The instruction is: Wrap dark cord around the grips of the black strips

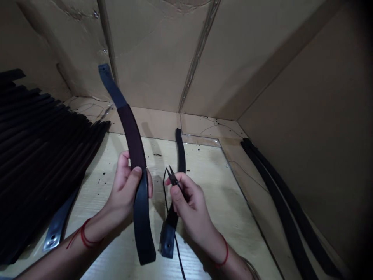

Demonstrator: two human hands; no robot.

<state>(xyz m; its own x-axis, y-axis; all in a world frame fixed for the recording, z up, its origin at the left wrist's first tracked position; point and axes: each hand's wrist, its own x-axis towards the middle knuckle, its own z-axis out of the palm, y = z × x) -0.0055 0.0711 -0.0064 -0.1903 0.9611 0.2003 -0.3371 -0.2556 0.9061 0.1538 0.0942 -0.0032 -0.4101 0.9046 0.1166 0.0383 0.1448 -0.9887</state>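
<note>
Because the thread snips (174, 178) are pinched narrowly in the right hand (189, 202) just above a second black strap (180, 146) on the table (204, 186), a slip could nick it; a black strap (142, 221) is gripped upright in the left hand (125, 190), near the stacked straps (43, 155) at left.

We count two hands (157, 198), one pair of thread snips (174, 177), one held strap (132, 140), one strap (180, 151) below it, and two straps (279, 202) rightward.
</note>
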